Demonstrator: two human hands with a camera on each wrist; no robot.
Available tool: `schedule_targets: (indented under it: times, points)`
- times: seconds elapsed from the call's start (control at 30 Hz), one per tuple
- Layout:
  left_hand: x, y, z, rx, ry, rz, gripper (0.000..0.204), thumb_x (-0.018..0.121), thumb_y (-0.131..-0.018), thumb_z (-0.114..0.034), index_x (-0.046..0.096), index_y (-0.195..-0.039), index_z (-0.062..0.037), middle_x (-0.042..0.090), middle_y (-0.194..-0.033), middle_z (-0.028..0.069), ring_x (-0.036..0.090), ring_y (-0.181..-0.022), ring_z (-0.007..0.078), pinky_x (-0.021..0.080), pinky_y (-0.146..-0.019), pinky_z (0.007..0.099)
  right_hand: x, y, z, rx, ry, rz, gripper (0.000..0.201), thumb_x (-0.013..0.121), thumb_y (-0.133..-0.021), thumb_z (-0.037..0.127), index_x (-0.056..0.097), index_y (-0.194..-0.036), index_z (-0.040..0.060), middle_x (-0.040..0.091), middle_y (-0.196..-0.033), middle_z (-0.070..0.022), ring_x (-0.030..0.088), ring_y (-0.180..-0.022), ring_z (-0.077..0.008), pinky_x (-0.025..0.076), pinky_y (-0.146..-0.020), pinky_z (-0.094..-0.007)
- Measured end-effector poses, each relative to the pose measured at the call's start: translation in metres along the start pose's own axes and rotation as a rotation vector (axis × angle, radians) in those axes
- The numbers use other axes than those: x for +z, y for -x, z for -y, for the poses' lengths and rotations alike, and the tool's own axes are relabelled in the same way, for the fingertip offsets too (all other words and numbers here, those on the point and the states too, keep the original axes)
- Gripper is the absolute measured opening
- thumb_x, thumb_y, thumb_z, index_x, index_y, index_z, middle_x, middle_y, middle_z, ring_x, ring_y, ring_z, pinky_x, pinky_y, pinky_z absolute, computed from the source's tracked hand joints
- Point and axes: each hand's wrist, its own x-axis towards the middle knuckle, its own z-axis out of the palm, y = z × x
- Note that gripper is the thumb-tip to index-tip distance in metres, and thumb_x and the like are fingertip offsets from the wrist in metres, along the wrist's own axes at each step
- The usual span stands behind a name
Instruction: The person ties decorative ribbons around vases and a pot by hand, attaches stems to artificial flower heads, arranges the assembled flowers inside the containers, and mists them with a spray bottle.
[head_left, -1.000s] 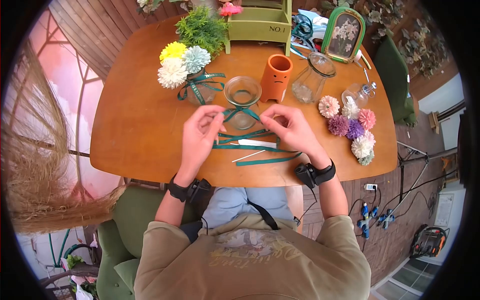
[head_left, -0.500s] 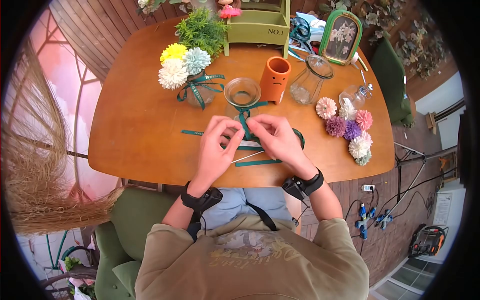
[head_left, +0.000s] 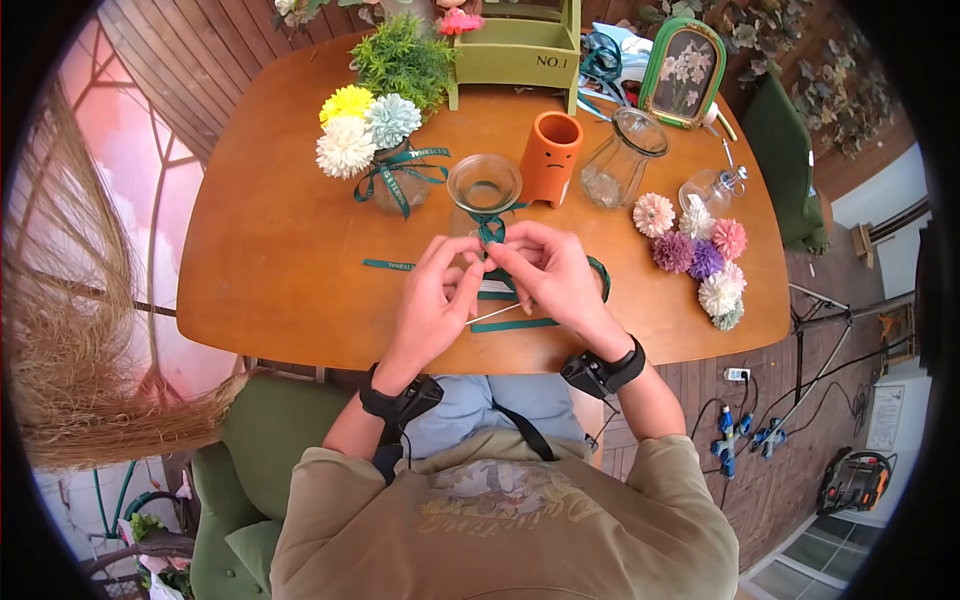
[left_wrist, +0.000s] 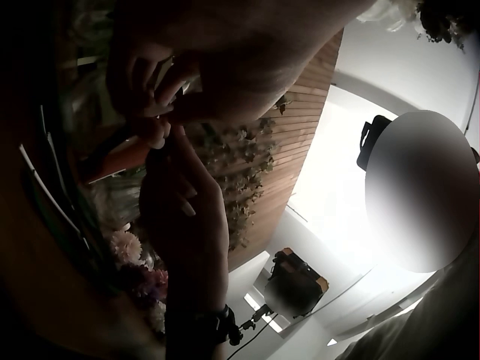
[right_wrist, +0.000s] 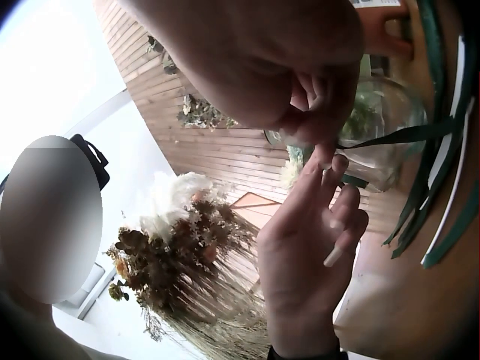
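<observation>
A clear glass vase (head_left: 484, 184) stands at the table's middle with a dark green ribbon (head_left: 491, 228) round its neck. Just in front of it, the left hand (head_left: 437, 295) and right hand (head_left: 548, 275) meet, fingertips close together, both pinching the ribbon. In the right wrist view a strip of ribbon (right_wrist: 401, 135) runs from the fingertips across the glass; the left hand (right_wrist: 307, 247) has its thumb and index finger together. The left wrist view is dark, with the right hand (left_wrist: 184, 210) touching the left at the fingertips. The exact ribbon ends are hidden by the fingers.
Ribbon strips (head_left: 515, 325) and white sticks lie before the vase. Behind stand an orange cup (head_left: 550, 160), another glass vase (head_left: 612, 172) and a green planter (head_left: 515, 62). A ribboned vase with flowers (head_left: 345, 147) is left; loose flower heads (head_left: 705, 259) lie right.
Both hands came together and down from the sides of the vase neck, then rose slightly. The ribbon, earlier crossed at the neck, now forms a small loop or knot in front.
</observation>
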Motion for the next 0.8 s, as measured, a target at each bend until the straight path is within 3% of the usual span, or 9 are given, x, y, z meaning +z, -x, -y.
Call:
schedule_targets:
  times: [0.13,0.2,0.3,0.43,0.53,0.6,0.73,0.8]
  points:
    - [0.0,-0.003,-0.002,-0.026,0.025,0.024,0.021,0.058,-0.106,-0.008,0.054,-0.125,-0.0007,0.059,-0.113,0.0064,0.058,-0.067,0.0069,0.045,-0.056,0.0212,0.001,-0.001,-0.004,-0.04,-0.032,0.005,0.017,0.066,-0.102,0.01,0.064,-0.11,-0.0059,0.073,-0.084,-0.005,0.059,-0.056,-0.0049,0.048,-0.048,-0.0229]
    - [0.0,-0.006,0.0,-0.111,0.139,0.063,0.013,0.057,-0.107,-0.008,0.054,-0.118,-0.002,0.061,-0.102,0.0044,0.056,-0.065,0.0065,0.043,-0.056,0.021,0.004,0.003,-0.001,-0.104,-0.009,-0.048,0.019,0.063,-0.103,0.008,0.06,-0.116,-0.0067,0.071,-0.081,-0.0053,0.06,-0.057,-0.0063,0.048,-0.048,-0.0238]
    - [0.005,-0.007,0.003,-0.064,0.057,0.026,0.007,0.056,-0.108,-0.01,0.053,-0.111,-0.0034,0.061,-0.095,0.0037,0.056,-0.065,0.0064,0.043,-0.056,0.0208,0.005,0.004,-0.001,-0.122,0.058,-0.034,0.025,0.061,-0.103,0.006,0.053,-0.124,-0.0055,0.069,-0.08,-0.0061,0.062,-0.057,-0.0086,0.05,-0.05,-0.0252]
    - [0.007,-0.005,0.0,-0.035,-0.007,-0.009,0.008,0.056,-0.107,-0.008,0.052,-0.111,-0.0014,0.061,-0.1,0.0069,0.059,-0.061,0.0093,0.047,-0.052,0.0254,0.009,0.011,0.006,-0.141,0.083,-0.1,0.028,0.06,-0.104,0.006,0.048,-0.128,-0.0029,0.069,-0.08,-0.0066,0.063,-0.056,-0.0101,0.05,-0.05,-0.0267]
    - [0.008,-0.003,-0.009,-0.072,-0.006,-0.027,0.01,0.053,-0.108,-0.01,0.05,-0.112,-0.0018,0.061,-0.094,0.0071,0.058,-0.056,0.0088,0.046,-0.05,0.0255,0.008,0.012,0.003,-0.196,0.19,-0.169,0.033,0.061,-0.103,0.005,0.045,-0.131,0.0,0.069,-0.079,-0.008,0.064,-0.057,-0.0123,0.05,-0.051,-0.0294]
    - [0.01,-0.004,-0.015,-0.096,0.102,0.038,0.011,0.05,-0.111,-0.014,0.049,-0.115,-0.0048,0.061,-0.092,0.0061,0.057,-0.055,0.0073,0.038,-0.049,0.0192,0.004,0.01,-0.007,-0.429,0.424,-0.128,0.03,0.064,-0.099,0.002,0.051,-0.126,0.0016,0.069,-0.083,-0.0112,0.068,-0.063,-0.0199,0.051,-0.054,-0.033]
    - [0.005,-0.011,-0.008,-0.103,0.194,0.039,0.013,0.049,-0.111,-0.017,0.05,-0.113,-0.0044,0.061,-0.086,0.0057,0.057,-0.052,0.007,0.036,-0.045,0.0184,-0.004,0.008,0.007,-0.578,0.695,-0.052,0.026,0.066,-0.095,0.0,0.059,-0.12,0.0034,0.068,-0.09,-0.0139,0.069,-0.073,-0.0297,0.054,-0.06,-0.0375]
    - [0.002,-0.013,-0.012,-0.215,0.321,0.062,0.016,0.049,-0.111,-0.02,0.052,-0.113,-0.0038,0.061,-0.082,0.006,0.057,-0.049,0.0082,0.037,-0.042,0.0191,-0.006,0.007,0.007,-0.62,0.764,-0.044,0.021,0.067,-0.093,0.0,0.064,-0.114,0.0044,0.067,-0.096,-0.0139,0.068,-0.079,-0.035,0.055,-0.064,-0.0406]
